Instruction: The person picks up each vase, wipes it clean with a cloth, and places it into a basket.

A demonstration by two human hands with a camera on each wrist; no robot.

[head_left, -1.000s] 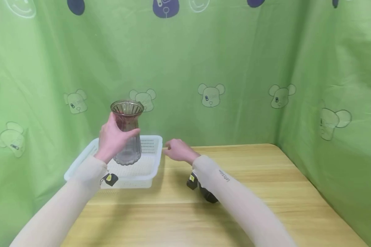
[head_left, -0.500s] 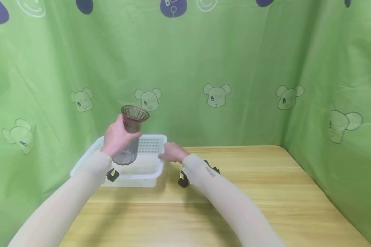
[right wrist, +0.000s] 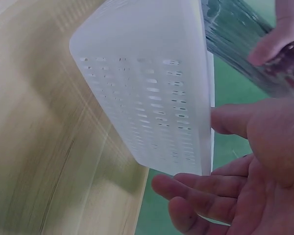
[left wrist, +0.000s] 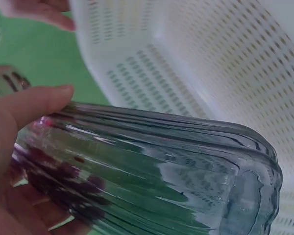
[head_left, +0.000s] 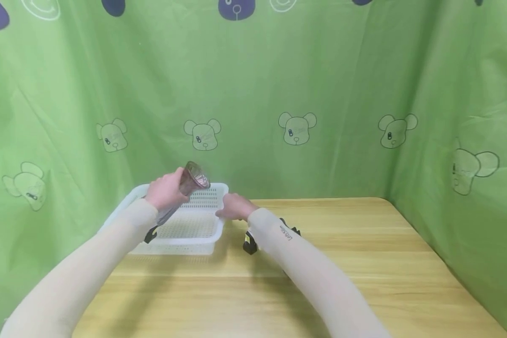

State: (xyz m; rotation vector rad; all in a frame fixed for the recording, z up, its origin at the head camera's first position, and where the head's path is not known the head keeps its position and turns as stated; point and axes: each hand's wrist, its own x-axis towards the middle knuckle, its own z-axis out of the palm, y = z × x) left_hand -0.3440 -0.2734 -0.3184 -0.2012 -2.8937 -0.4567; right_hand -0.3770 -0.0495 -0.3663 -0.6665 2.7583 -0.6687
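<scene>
My left hand (head_left: 166, 190) grips a ribbed, see-through grey-purple glass vase (head_left: 190, 182) by its upper part. The vase is tilted over the basket, with its flared mouth toward the upper right and its base toward the lower left. In the left wrist view the thumb lies along the vase's neck (left wrist: 54, 110) and the fingers wrap beneath it. My right hand (head_left: 235, 207) holds the far right corner of a white perforated plastic basket (head_left: 194, 241). In the right wrist view its thumb (right wrist: 230, 120) touches the rim, while the curled fingers sit by the corner.
The basket stands on the left part of a light wood table (head_left: 342, 263). A green curtain (head_left: 253, 84) with bear-head prints hangs behind and along both sides. Black wrist devices (head_left: 250, 244) are strapped under both wrists.
The vase has gone from upright to strongly tilted, its mouth swinging down to the right and its base to the left. My right hand has moved left onto the basket's corner.
</scene>
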